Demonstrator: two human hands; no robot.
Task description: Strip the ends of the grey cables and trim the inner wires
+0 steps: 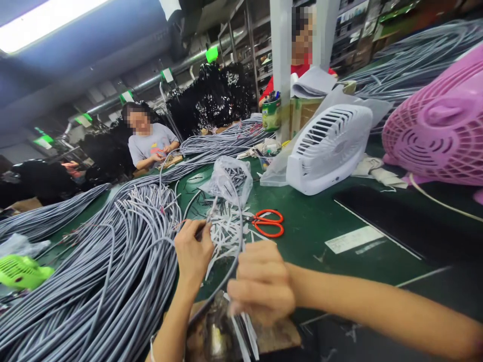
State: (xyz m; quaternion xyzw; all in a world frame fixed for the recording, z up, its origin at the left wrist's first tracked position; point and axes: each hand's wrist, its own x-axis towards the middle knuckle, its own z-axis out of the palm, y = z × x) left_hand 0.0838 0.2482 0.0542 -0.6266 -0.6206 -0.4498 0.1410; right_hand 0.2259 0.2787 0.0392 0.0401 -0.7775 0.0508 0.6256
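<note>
My left hand [194, 249] is closed in a pinch on the end of a grey cable [240, 216], which loops up and back down beside my right hand. My right hand [262, 281] is curled into a fist, slightly blurred, with white strips [245, 334] hanging out below it. Beneath it are a wooden block [277, 338] and a worn metal piece [219, 342]. Cut white scraps [226, 234] lie scattered past my hands. Scissors with orange handles [269, 222] rest just right of the scraps.
A large bundle of grey cables [124, 261] fills the left. Behind the scraps sits a clear plastic bag [230, 178] of small dark pieces. A white fan [328, 151] and a pink fan [441, 120] stand right; a green fan [24, 271] is far left. Two people sit across the table.
</note>
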